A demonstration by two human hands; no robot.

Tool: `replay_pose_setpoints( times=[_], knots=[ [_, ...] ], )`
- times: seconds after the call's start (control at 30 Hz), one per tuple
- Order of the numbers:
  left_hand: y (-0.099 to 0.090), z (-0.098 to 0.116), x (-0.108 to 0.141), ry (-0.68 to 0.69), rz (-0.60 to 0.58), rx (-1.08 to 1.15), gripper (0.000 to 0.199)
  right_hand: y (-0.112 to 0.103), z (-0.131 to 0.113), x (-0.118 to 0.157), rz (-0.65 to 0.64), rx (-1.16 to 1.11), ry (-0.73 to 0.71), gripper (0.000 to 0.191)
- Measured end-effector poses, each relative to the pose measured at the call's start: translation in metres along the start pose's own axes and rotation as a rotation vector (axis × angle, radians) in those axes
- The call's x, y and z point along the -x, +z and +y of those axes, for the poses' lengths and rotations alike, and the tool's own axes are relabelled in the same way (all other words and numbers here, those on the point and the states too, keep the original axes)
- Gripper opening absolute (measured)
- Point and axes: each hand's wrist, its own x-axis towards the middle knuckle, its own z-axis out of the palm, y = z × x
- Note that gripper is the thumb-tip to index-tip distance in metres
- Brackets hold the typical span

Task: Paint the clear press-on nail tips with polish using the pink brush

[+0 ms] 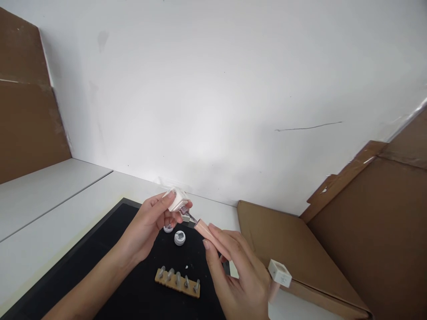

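Black mat (pixel 110 235) with jars (pixel 179 238) below bottle (pixel 176 200)

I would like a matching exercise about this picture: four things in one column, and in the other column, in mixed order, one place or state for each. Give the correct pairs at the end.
Column 1
1. White bottle
2. Peach handle
3. Tan strip
4. Black mat

Column 2
A. Lies under number 3
B. Held in the right hand
C. Carries a row of five translucent pieces
D. Held in the left hand

Right pairs: 1-D, 2-B, 3-C, 4-A
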Motion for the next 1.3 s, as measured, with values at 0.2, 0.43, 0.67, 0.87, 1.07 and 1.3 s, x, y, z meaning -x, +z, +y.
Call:
replay_pose_setpoints(
  times=[0.2, 0.43, 0.67, 0.87, 1.07, 1.3],
  knots=[
    [0.001, 0.004, 0.002, -0.018, -0.025, 0.016, 0.034, -0.003, -0.002, -0.002, -0.021, -0.033, 0.020, 0.031],
    [0.001, 0.007, 0.006, -0.152, -0.073, 0.121, 0.038, -0.006, -0.002, -0.001, 0.020, -0.057, 0.038, 0.027],
    [0.003, 0.007, 0.007, -0.214, -0.080, 0.208, 0.039, -0.009, -0.006, 0.000, 0.002, -0.014, 0.074, 0.022],
    [-0.001, 0.006, 0.006, -0.249, -0.119, 0.273, 0.042, -0.013, -0.010, 0.002, -0.038, -0.030, 0.121, 0.023],
    [-0.002, 0.006, 0.005, -0.262, -0.151, 0.281, 0.042, -0.011, -0.009, -0.001, -0.028, -0.049, 0.069, 0.022],
    [-0.002, 0.006, 0.004, -0.317, -0.196, 0.341, 0.046, -0.007, -0.006, 0.001, 0.035, -0.081, -0.017, 0.025]
  ],
)
